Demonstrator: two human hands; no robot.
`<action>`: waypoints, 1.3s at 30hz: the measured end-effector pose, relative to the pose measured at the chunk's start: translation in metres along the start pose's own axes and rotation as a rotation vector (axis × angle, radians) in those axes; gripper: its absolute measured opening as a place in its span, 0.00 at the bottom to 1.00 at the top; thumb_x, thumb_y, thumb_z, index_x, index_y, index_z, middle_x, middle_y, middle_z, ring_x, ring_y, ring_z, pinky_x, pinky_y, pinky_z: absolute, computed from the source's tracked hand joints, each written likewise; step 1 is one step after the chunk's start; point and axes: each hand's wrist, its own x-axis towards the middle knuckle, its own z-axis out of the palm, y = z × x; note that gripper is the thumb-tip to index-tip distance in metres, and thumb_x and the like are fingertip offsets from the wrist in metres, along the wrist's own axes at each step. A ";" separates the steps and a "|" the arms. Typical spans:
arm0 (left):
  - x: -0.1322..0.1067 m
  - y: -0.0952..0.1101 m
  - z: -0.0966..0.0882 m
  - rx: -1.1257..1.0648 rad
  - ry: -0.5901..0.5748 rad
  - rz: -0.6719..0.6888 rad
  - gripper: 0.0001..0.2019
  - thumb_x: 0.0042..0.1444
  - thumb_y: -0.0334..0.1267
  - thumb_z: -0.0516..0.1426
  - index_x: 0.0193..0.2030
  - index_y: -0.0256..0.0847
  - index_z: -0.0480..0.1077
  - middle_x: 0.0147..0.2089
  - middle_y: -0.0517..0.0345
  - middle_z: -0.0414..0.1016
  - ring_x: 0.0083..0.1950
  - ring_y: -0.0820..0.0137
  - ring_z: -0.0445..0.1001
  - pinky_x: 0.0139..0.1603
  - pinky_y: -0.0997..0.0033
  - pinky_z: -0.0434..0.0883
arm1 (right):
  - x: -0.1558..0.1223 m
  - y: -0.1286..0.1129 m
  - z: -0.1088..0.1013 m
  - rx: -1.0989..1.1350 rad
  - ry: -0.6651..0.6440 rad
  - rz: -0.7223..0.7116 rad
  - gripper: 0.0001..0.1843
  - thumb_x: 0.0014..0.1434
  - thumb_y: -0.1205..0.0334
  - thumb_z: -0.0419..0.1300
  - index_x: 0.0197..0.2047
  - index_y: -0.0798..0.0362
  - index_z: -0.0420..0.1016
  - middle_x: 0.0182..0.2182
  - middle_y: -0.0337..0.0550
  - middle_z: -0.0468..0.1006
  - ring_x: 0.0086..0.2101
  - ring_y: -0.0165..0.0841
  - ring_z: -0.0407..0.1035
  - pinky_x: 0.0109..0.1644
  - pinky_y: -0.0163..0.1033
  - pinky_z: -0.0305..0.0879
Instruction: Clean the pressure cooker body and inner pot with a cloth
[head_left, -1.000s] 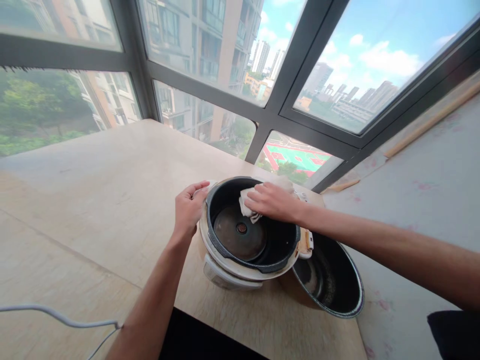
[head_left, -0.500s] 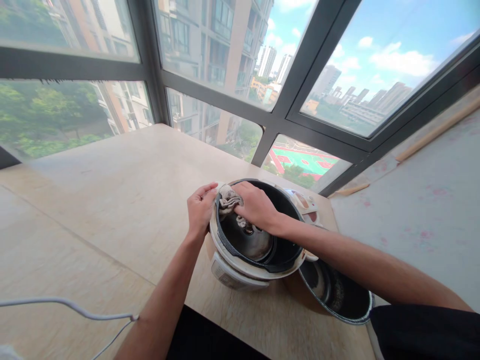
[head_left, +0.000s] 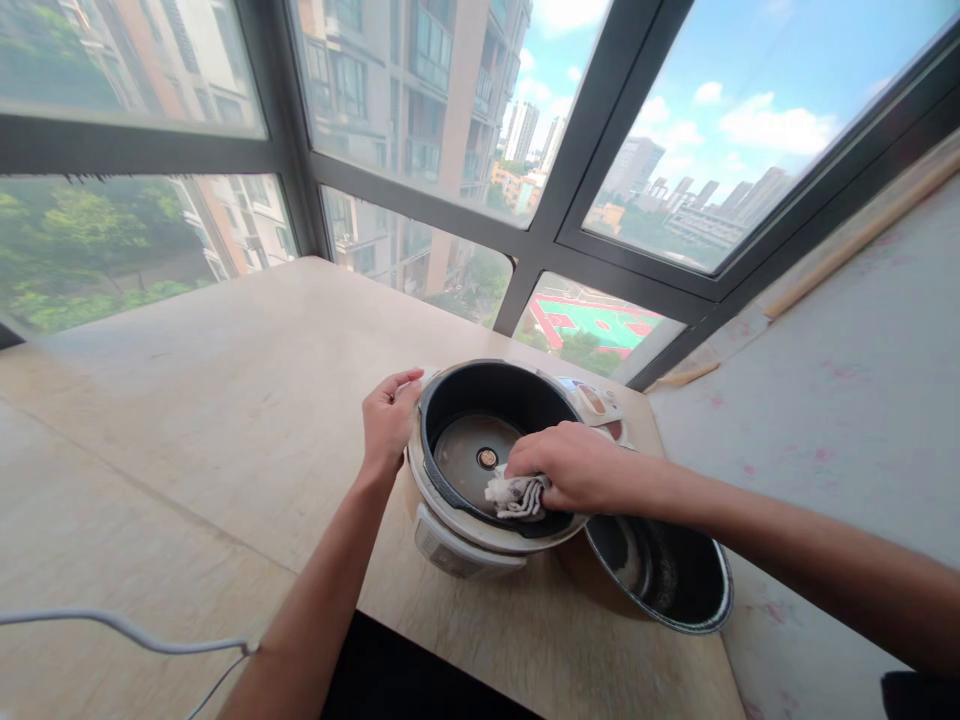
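Clutches the bunched cloth (head_left: 516, 496) in the right hand (head_left: 574, 465), just below the fingertips, inside the near side of the cooker (head_left: 472, 530). Rests the left hand (head_left: 393, 418) at the cooker's left rim, fingers curled; cannot tell whether gripping. Compared with half a second earlier, places the cloth nearer and rightward, away from the left wall, exposing the central disc (head_left: 487, 458).

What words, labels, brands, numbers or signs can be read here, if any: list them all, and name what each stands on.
No text can be read.
Cooker, front panel: too blurred to read.
White piece with brown patches beside it: any markings too small to read.
Cloth: dark marks, no legible letters.
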 end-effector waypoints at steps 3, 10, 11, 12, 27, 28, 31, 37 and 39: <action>0.003 0.000 -0.002 0.041 -0.026 0.039 0.19 0.48 0.44 0.64 0.44 0.34 0.81 0.37 0.51 0.80 0.33 0.71 0.71 0.35 0.72 0.65 | 0.002 0.015 -0.002 -0.253 0.023 0.073 0.12 0.61 0.72 0.57 0.42 0.51 0.79 0.45 0.43 0.80 0.43 0.39 0.74 0.37 0.39 0.57; 0.004 -0.003 -0.004 0.047 -0.049 0.027 0.20 0.49 0.45 0.64 0.45 0.35 0.80 0.37 0.51 0.79 0.31 0.72 0.69 0.34 0.73 0.63 | 0.028 0.062 -0.009 -0.533 0.351 0.356 0.12 0.69 0.66 0.49 0.49 0.53 0.73 0.47 0.48 0.77 0.40 0.41 0.74 0.30 0.40 0.49; 0.003 -0.003 -0.004 0.037 -0.043 0.024 0.20 0.49 0.45 0.64 0.46 0.35 0.80 0.36 0.52 0.79 0.31 0.72 0.68 0.33 0.73 0.63 | 0.033 0.062 -0.010 -0.533 0.373 0.367 0.12 0.69 0.66 0.48 0.48 0.53 0.72 0.47 0.47 0.77 0.40 0.41 0.74 0.30 0.40 0.49; 0.003 -0.004 -0.003 0.025 -0.037 0.022 0.20 0.49 0.45 0.64 0.46 0.35 0.80 0.36 0.52 0.79 0.30 0.73 0.68 0.32 0.73 0.63 | 0.040 0.062 -0.010 -0.527 0.394 0.378 0.12 0.69 0.66 0.49 0.48 0.53 0.72 0.47 0.47 0.77 0.39 0.41 0.75 0.29 0.41 0.49; 0.001 -0.007 0.002 -0.105 -0.006 -0.018 0.22 0.44 0.44 0.65 0.44 0.33 0.79 0.35 0.51 0.79 0.33 0.70 0.72 0.35 0.72 0.68 | 0.096 0.011 0.028 0.509 0.541 0.001 0.15 0.49 0.68 0.60 0.43 0.55 0.73 0.39 0.41 0.77 0.39 0.35 0.70 0.45 0.35 0.63; 0.000 -0.007 0.002 -0.109 -0.007 -0.024 0.22 0.44 0.45 0.65 0.45 0.33 0.79 0.34 0.52 0.79 0.32 0.71 0.71 0.34 0.72 0.67 | 0.090 0.010 0.033 0.593 0.474 -0.022 0.15 0.48 0.68 0.60 0.42 0.56 0.73 0.36 0.39 0.77 0.37 0.33 0.70 0.43 0.34 0.62; 0.000 -0.007 0.002 -0.102 -0.017 -0.017 0.23 0.44 0.45 0.65 0.45 0.32 0.79 0.33 0.52 0.78 0.30 0.72 0.69 0.33 0.73 0.66 | 0.068 0.013 0.041 0.728 0.217 -0.068 0.16 0.45 0.69 0.60 0.41 0.57 0.74 0.34 0.37 0.74 0.35 0.31 0.67 0.40 0.33 0.62; 0.001 -0.006 0.000 -0.067 -0.031 0.008 0.22 0.45 0.44 0.65 0.45 0.32 0.79 0.35 0.51 0.79 0.32 0.72 0.70 0.34 0.73 0.65 | 0.040 0.053 0.031 1.036 -0.120 -0.088 0.18 0.41 0.69 0.60 0.40 0.58 0.74 0.32 0.36 0.75 0.34 0.30 0.69 0.38 0.32 0.65; 0.001 -0.005 0.000 -0.062 -0.025 0.006 0.22 0.45 0.44 0.66 0.45 0.32 0.79 0.34 0.51 0.78 0.32 0.72 0.70 0.34 0.73 0.65 | 0.040 0.066 0.029 1.092 -0.084 -0.039 0.18 0.41 0.68 0.61 0.40 0.58 0.74 0.32 0.36 0.76 0.33 0.30 0.70 0.37 0.31 0.66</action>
